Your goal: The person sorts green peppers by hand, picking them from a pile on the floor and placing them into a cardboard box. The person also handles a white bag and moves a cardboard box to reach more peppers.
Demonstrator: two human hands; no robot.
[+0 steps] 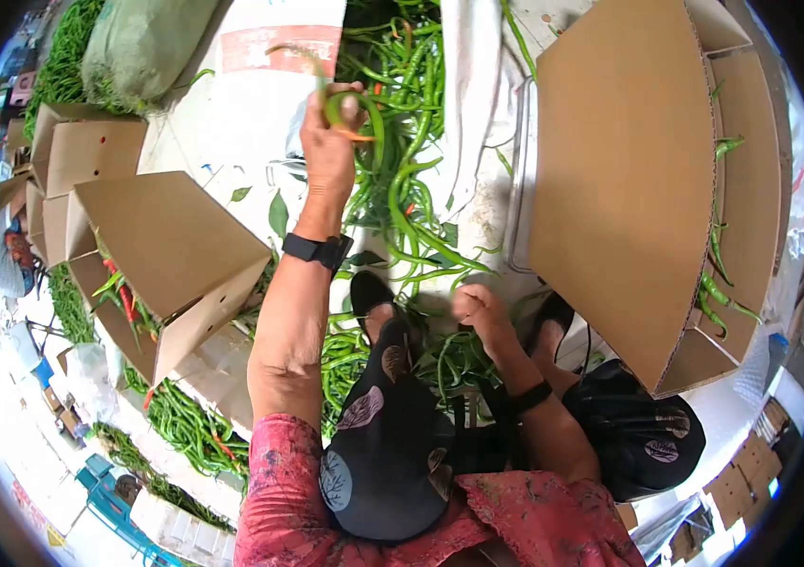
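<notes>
Long green chili peppers (378, 132) are gripped in my left hand (331, 128), which is stretched forward over the floor. A blurred, paler pepper tip sticks out past its fingers. Below that hand spreads a loose heap of green peppers (416, 66), with a few red ones among them and leaves scattered about. My right hand (479, 312) hangs nearer my knees, above the lower end of the heap. Its fingers are curled in, and whether anything is inside them cannot be seen.
A large open cardboard box (624, 180) with peppers in it stands at the right. Another box (170, 246) holds red and green peppers at the left. A stuffed sack (142, 52) lies at upper left. A person (5, 250) is at the far left.
</notes>
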